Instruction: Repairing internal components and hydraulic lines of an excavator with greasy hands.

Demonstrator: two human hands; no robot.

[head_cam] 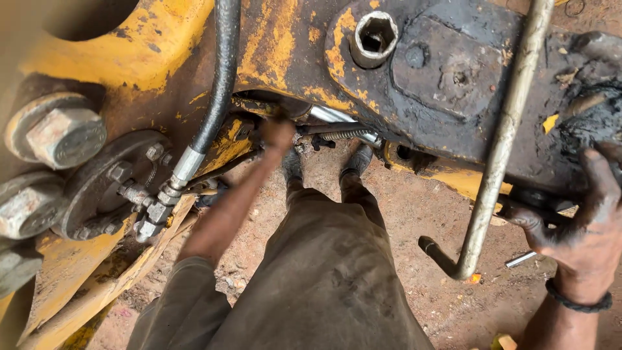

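Bent metal bar (502, 139) leaning across greasy yellow machine frame (414, 84) (hooked end low), socket (374, 37) above.

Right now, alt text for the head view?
Looking down, the left hand reaches under a greasy yellow machine frame near a spring, while the right hand grips the frame's black edge. A bent metal bar leans beside it, above a dirt floor.

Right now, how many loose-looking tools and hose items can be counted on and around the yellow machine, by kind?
Socket: 1
Bent steel bar: 1
Black hose: 1
Spring: 1
Large hex nut: 1
Total: 5
The left hand reaches under the frame near the spring; the right hand rests on the greasy frame edge beside the bar.
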